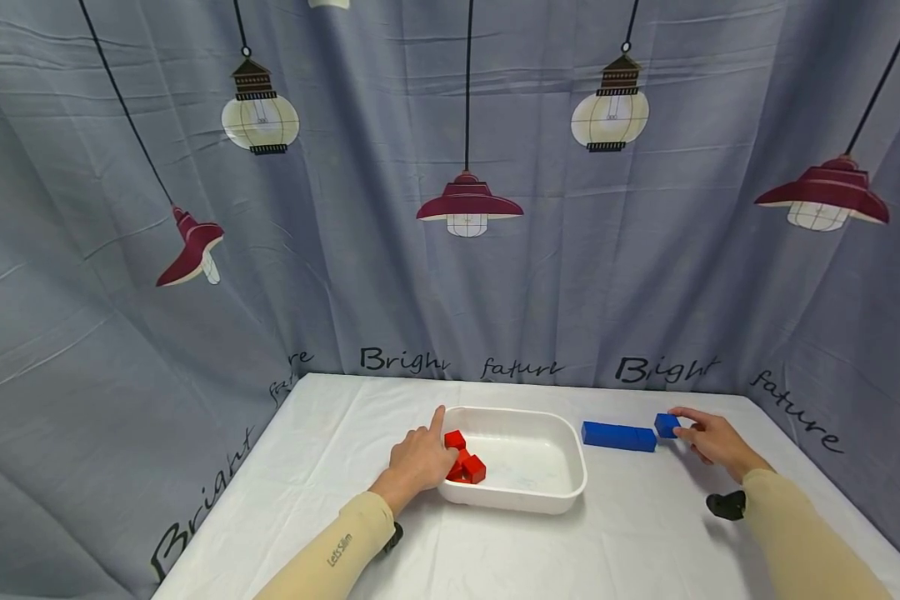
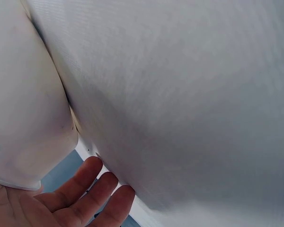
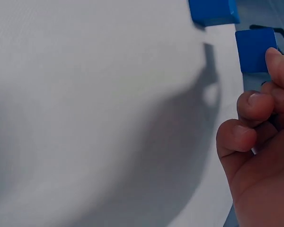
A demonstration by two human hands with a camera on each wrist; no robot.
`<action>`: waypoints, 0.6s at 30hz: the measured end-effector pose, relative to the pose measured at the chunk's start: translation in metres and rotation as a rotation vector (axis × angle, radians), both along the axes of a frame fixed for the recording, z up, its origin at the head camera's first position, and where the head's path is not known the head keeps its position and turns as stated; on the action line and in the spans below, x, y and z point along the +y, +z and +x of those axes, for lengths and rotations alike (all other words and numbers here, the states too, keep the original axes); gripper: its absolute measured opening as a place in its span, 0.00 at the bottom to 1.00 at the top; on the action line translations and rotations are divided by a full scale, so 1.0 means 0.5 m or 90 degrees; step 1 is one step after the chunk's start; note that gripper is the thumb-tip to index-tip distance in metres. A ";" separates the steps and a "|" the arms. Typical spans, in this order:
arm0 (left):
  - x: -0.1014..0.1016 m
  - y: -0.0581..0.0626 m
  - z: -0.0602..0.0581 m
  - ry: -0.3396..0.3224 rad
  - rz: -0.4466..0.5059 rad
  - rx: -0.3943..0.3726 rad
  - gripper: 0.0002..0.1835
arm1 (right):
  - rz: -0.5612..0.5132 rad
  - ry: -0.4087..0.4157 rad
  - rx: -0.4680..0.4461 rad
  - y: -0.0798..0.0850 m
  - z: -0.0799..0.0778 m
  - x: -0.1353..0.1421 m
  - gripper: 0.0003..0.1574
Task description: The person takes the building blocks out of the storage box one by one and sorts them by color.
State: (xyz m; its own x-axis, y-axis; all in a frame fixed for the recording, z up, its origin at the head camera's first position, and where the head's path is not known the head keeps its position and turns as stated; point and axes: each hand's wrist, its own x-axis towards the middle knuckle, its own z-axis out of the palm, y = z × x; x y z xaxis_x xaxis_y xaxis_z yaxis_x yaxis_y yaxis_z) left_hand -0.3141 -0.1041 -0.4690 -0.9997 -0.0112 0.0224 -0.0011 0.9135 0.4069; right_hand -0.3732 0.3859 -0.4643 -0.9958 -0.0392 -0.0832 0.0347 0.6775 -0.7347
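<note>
A white plastic tray sits on the table with several red cubes at its left end. My left hand holds the tray's left rim, thumb over the inside and index finger stretched along the edge. From the left wrist, three fingers hang beside the tray's outer wall. Right of the tray lies a row of blue blocks. Between thumb and fingertip my right hand pinches a blue cube, a small gap beyond the row's right end and seemingly just above the table.
White cloth covers the table. A grey curtain printed with lamps and lettering hangs behind and along both sides. Black straps show at the wrists.
</note>
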 end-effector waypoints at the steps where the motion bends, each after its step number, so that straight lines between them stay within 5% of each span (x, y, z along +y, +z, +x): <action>1: 0.000 0.000 0.000 0.001 -0.001 -0.001 0.42 | -0.002 -0.005 -0.005 -0.003 0.001 0.003 0.34; 18: 0.000 -0.001 -0.001 -0.001 -0.003 -0.001 0.42 | 0.013 -0.035 -0.043 -0.027 0.007 0.001 0.34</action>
State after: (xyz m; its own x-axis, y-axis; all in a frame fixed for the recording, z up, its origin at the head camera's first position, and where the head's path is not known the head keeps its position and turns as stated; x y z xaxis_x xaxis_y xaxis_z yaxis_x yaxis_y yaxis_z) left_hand -0.3147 -0.1041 -0.4694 -0.9997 -0.0100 0.0211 -0.0007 0.9156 0.4021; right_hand -0.3697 0.3866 -0.4780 -0.9885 0.0172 -0.1499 0.1205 0.6880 -0.7156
